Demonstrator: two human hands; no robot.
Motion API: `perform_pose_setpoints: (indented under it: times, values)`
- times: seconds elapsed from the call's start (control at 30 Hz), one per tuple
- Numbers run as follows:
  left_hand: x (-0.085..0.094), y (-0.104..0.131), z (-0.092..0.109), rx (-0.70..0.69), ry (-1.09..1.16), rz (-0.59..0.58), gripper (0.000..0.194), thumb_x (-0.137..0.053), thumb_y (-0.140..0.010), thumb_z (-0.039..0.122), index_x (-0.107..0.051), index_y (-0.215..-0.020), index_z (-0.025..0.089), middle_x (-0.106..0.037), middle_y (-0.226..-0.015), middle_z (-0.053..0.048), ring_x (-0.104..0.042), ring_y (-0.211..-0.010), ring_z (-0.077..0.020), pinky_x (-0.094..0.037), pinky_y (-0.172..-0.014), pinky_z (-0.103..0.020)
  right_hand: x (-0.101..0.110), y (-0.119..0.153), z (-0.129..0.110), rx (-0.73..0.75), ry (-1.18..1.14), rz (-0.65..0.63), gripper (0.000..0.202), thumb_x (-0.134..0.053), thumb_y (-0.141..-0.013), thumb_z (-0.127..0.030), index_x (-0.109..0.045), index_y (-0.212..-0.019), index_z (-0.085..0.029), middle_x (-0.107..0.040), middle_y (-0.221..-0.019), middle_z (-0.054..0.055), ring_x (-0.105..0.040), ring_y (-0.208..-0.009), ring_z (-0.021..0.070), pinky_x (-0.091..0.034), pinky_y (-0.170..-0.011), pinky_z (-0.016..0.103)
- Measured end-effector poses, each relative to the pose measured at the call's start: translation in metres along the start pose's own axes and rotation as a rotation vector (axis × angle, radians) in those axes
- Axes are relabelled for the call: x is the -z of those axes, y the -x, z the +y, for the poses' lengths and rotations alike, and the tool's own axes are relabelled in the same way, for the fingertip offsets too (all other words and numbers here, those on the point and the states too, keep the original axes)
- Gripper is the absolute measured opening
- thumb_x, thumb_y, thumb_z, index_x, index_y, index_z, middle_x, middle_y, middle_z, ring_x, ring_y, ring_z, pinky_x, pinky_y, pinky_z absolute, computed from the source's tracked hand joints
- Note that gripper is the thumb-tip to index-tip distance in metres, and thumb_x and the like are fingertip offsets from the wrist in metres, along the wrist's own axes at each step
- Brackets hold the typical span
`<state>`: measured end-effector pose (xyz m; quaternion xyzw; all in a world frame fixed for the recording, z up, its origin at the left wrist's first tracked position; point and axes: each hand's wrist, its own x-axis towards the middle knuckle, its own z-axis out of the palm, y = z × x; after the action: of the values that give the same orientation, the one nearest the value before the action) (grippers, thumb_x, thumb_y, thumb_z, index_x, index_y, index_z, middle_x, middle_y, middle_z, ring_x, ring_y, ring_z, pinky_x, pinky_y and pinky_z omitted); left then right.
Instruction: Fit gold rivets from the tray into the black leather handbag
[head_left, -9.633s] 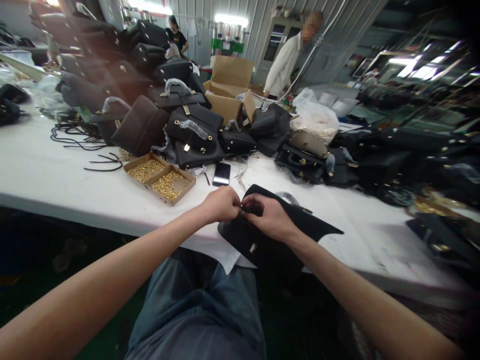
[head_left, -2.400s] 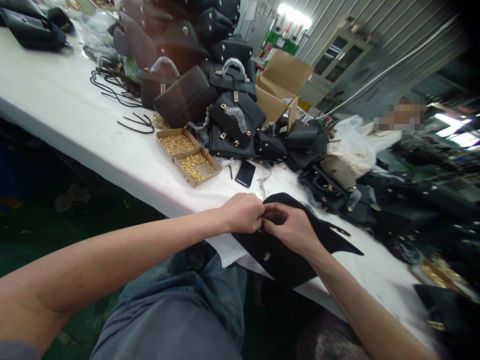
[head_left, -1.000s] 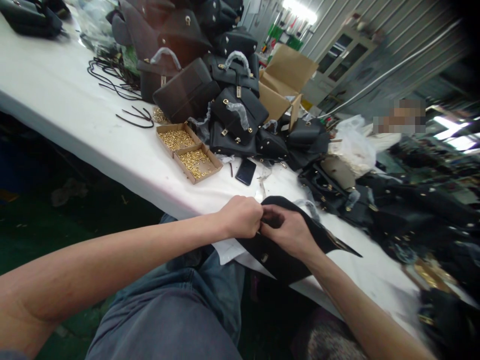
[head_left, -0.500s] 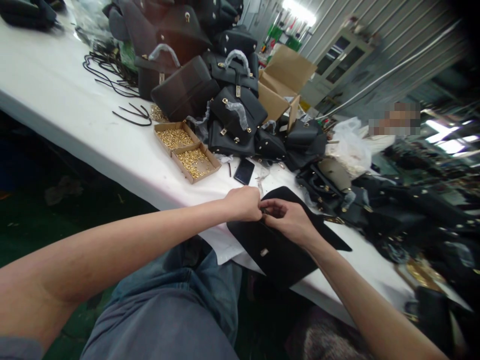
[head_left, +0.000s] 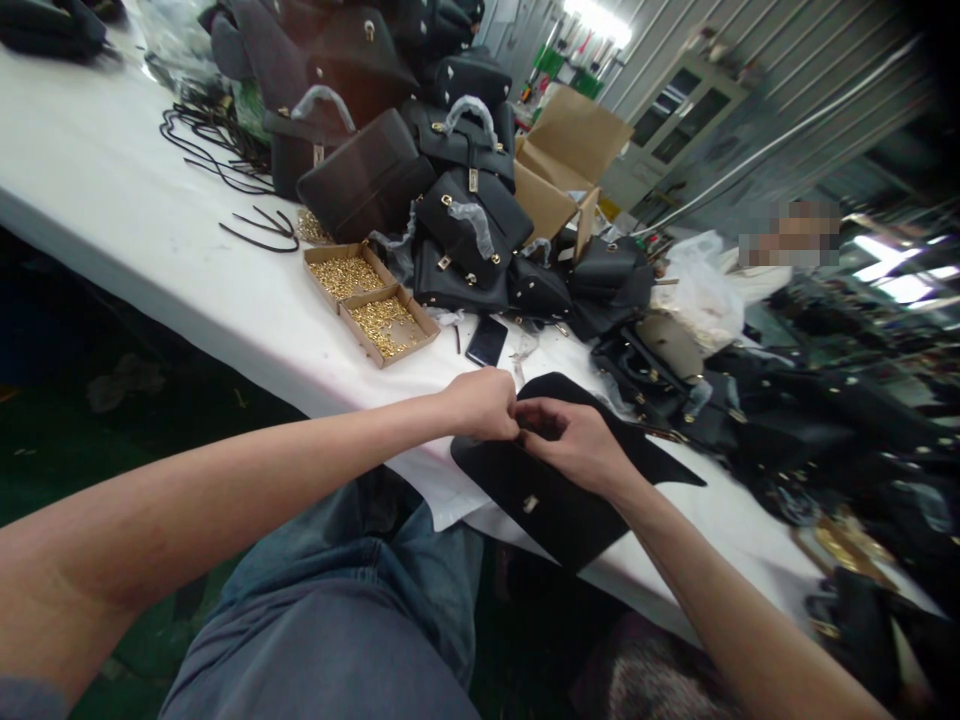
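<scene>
A black handbag panel (head_left: pixel 570 520) with a small metal fitting (head_left: pixel 530 503) lies at the table's near edge, partly overhanging it. Over its upper part, my left hand (head_left: pixel 484 402) is closed, its fingertips meeting those of the other hand. My right hand (head_left: pixel 574 440) has its thumb and fingers curled together in a pinch against the left. Whatever sits between the fingertips is too small and covered to make out. Just beyond my left hand lies a dark phone (head_left: pixel 487 341), with a thin dark stick (head_left: pixel 457 340) beside it.
Two cardboard trays (head_left: pixel 390 325) of small gold metal pieces stand left of the phone on the white table (head_left: pixel 187 260). Black handbags (head_left: pixel 476 225) are piled behind, beside an open carton (head_left: pixel 551 165). Black cords (head_left: pixel 259 232) lie farther left. Another person (head_left: pixel 795 235) is at the far right.
Both hands stay together over the black panel, with only a slight shift of the fingers. The view has drifted a little; nothing else visibly moves.
</scene>
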<state>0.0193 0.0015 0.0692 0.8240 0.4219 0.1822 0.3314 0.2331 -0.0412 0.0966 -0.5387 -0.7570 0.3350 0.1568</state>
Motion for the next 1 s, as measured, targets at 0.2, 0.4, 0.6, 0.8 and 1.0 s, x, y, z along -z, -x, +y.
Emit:
perform_pose_setpoints:
  times: [0.2,0.4,0.6,0.8,1.0]
  values:
    - [-0.004,0.005,0.002,-0.059,-0.121,0.052,0.02,-0.072,-0.074,0.032,-0.085,-0.08,0.019,-0.074,-0.071,-0.011,-0.073,-0.073,-0.0278,-0.048,-0.063,-0.033,-0.003,0.004,-0.004,0.007,0.034,-0.008,0.037,-0.073,-0.088,-0.021,-0.081,-0.124,-0.025,-0.085,-0.112,0.002,-0.081,-0.102,0.0258,-0.06,-0.089,0.033]
    - [-0.005,0.013,0.003,-0.079,-0.1,0.058,0.018,-0.075,-0.076,0.029,-0.086,-0.085,0.017,-0.077,-0.078,-0.013,-0.076,-0.084,-0.0293,-0.055,-0.076,-0.033,-0.005,0.004,-0.01,-0.002,0.11,0.047,0.033,-0.074,-0.083,-0.02,-0.084,-0.114,-0.024,-0.085,-0.098,0.0,-0.079,-0.087,0.0225,-0.058,-0.078,0.03]
    - [-0.014,0.013,-0.003,-0.136,-0.082,0.134,0.019,-0.072,-0.077,0.027,-0.086,-0.082,0.016,-0.077,-0.075,-0.014,-0.075,-0.08,-0.0289,-0.05,-0.068,-0.033,-0.009,0.001,-0.007,-0.019,0.062,0.053,0.033,-0.074,-0.085,-0.023,-0.084,-0.117,-0.023,-0.085,-0.101,0.002,-0.078,-0.09,0.0233,-0.058,-0.079,0.031]
    - [-0.023,0.007,-0.008,-0.139,-0.062,0.176,0.023,-0.068,-0.08,0.03,-0.086,-0.081,0.016,-0.077,-0.076,-0.014,-0.072,-0.072,-0.0267,-0.04,-0.06,-0.033,-0.007,-0.005,0.001,-0.046,0.105,0.077,0.034,-0.078,-0.08,-0.024,-0.084,-0.113,-0.021,-0.083,-0.091,0.003,-0.075,-0.081,0.0227,-0.055,-0.07,0.03]
    - [-0.023,0.001,-0.01,-0.116,-0.005,0.142,0.023,-0.067,-0.077,0.031,-0.086,-0.08,0.017,-0.075,-0.071,-0.01,-0.065,-0.065,-0.0219,-0.034,-0.057,-0.032,-0.004,-0.009,0.007,-0.025,0.112,0.047,0.032,-0.077,-0.08,-0.025,-0.083,-0.111,-0.021,-0.082,-0.09,0.003,-0.073,-0.078,0.0214,-0.055,-0.069,0.029]
